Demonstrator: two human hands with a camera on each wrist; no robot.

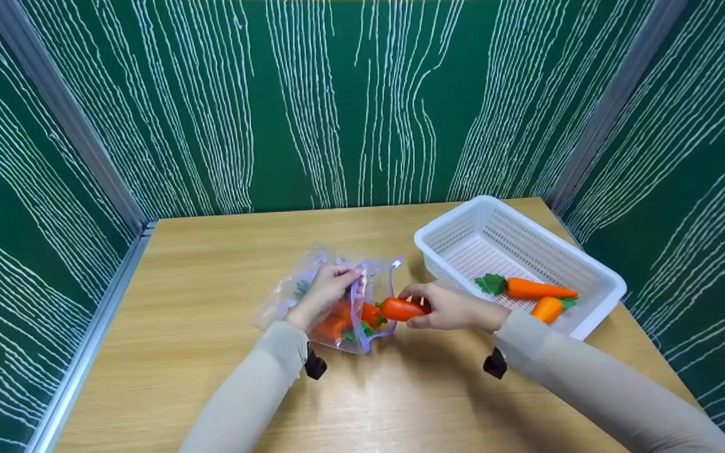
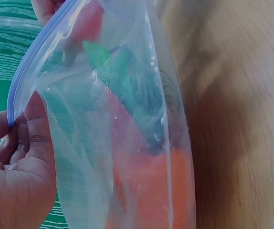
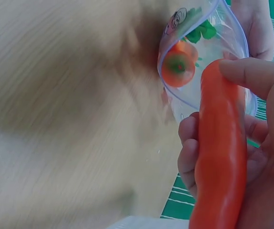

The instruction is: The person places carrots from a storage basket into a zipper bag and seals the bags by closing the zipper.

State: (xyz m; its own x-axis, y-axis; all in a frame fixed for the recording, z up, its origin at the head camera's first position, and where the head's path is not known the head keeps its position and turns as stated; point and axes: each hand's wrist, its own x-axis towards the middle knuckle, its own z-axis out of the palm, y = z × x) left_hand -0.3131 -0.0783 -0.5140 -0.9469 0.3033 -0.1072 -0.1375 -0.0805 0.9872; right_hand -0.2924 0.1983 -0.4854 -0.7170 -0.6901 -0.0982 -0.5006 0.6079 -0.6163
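Note:
My left hand (image 1: 328, 292) pinches the lavender-edged rim of a clear zip bag (image 1: 287, 292) and holds its mouth apart, facing right. Inside the bag lie orange-red vegetables (image 2: 153, 186) with green tops, blurred by the plastic; a round one with a green centre (image 3: 178, 67) shows through the opening. Just right of that opening, my right hand (image 1: 444, 305) grips a long, shiny red pepper (image 3: 220, 148), thumb on one side and fingers curled round the other. The pepper's green stem end points at the bag.
A white perforated basket (image 1: 520, 229) stands at the right back of the wooden table (image 1: 205, 277). In it lie a carrot with a leafy top (image 1: 539, 289) and a shorter orange vegetable (image 1: 547, 309). Green walls with white streaks (image 1: 362, 113) enclose the table's back and sides.

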